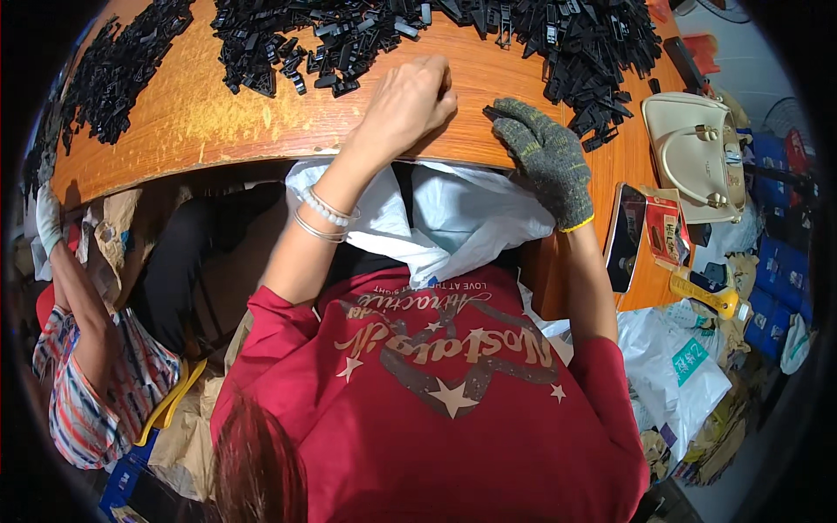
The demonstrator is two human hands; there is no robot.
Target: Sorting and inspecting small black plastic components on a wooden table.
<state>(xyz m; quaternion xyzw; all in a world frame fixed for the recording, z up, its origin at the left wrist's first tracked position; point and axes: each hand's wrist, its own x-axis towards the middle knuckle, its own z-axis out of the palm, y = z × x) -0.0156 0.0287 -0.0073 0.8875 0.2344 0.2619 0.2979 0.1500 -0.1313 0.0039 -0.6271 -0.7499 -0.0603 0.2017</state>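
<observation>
My left hand [410,103], bare and with bracelets [324,213] on its wrist, is closed with its knuckles up over the wooden table [471,78]. Whatever its curled fingers hold is hidden. A grey knitted work glove covers my right hand [549,161], at the table's near edge. A small black plastic part [492,112] shows at its fingertips, pinched there. Beyond both hands lie heaps of similar black plastic parts, one in the middle [323,44] and another at the right [593,52]. Below my hands, a white plastic bag [471,213] hangs open between table and lap.
Another heap of black parts [122,70] lies far left, where a co-worker's white-gloved hand [48,218] touches the table edge. At right are a cream handbag [697,161], a phone [625,240], a red box [666,228] and a yellow bottle [711,295].
</observation>
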